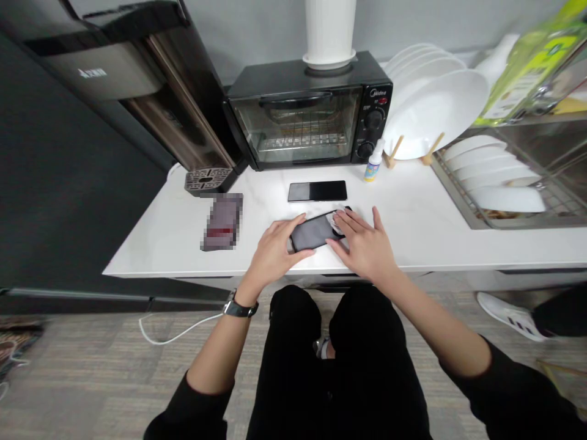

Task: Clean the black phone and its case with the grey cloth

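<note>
A dark smartphone lies slightly slanted on the white counter near its front edge. My left hand grips its left end, thumb along the far side and fingers along the near side. Under the fingers of my right hand is a crumpled white tissue, pressed onto the phone's right end. Just behind, a second smartphone lies flat with its black face up. A small spray bottle with a yellow and blue label stands farther back to the right.
Behind the phones stands a black toaster oven with a white pot on top. A drink dispenser and a pixelated purplish item are at left. White plates and a sink with dishes are at right. Another person's shoe shows below.
</note>
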A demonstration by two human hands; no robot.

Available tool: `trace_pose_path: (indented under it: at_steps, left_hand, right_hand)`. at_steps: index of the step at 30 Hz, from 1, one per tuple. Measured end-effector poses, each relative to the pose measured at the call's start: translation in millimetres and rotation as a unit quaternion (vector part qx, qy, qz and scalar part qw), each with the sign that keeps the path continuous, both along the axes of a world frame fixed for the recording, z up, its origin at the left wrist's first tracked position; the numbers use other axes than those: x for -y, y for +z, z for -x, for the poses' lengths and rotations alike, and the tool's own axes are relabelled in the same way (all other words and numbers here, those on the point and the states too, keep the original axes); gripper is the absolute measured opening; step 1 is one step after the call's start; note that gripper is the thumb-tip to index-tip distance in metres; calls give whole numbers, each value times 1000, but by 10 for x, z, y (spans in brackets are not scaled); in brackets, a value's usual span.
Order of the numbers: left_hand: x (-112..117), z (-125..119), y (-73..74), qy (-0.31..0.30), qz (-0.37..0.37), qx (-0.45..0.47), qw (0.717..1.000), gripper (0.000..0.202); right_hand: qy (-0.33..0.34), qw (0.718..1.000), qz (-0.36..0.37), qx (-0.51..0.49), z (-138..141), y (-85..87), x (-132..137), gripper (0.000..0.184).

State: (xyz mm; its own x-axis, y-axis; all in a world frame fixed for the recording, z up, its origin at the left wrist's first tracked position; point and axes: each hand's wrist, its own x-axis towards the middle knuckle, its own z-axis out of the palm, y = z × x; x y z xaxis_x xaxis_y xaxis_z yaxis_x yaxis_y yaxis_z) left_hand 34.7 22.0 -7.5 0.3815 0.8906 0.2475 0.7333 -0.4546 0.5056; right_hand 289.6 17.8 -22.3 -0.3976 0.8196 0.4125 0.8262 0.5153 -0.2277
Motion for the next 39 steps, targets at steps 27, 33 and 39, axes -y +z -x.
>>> trace_pose_path:
  at_steps: [27, 33, 39]
  left_hand:
    - [51, 3, 72, 6, 71, -7, 997, 90]
    - [36, -5, 64, 13, 55, -3, 998, 91]
    - [61, 8, 76, -2, 53, 18, 998, 88]
  right_hand:
    - [157, 983, 70, 64, -19, 123, 45, 74]
    - [146, 984, 75, 64, 2, 132, 23, 74]
    - [48, 997, 51, 30, 1, 99, 91, 61]
